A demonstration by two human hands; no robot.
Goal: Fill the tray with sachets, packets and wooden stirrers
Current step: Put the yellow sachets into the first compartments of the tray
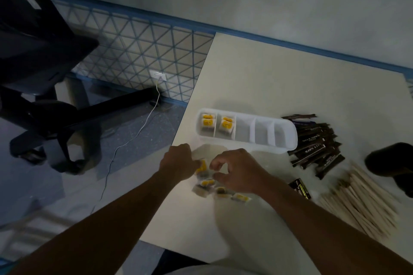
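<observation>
Yellow-labelled sachet (201,167) pinched at the fingertips of the left grip (178,161) and held clear of the heap, presumably so that it can be carried singly. The right grip (240,173) arches over the loose sachets (220,190) with thumb and fingers curved; whether it has hold of one cannot be told. Both grips work at the near left corner of the desk (290,78), just in front of the white tray (245,143), an arrangement that keeps each transfer short. The tray's two leftmost compartments hold filed sachets (206,121); the three to their right are bare, judged to be reserved for the other goods. Brown packets (317,145) lie heaped just beside the tray's right end and wooden stirrers (362,196) are piled nearer the person, so each supply is sorted by kind. The filling is judged less than half done.
</observation>
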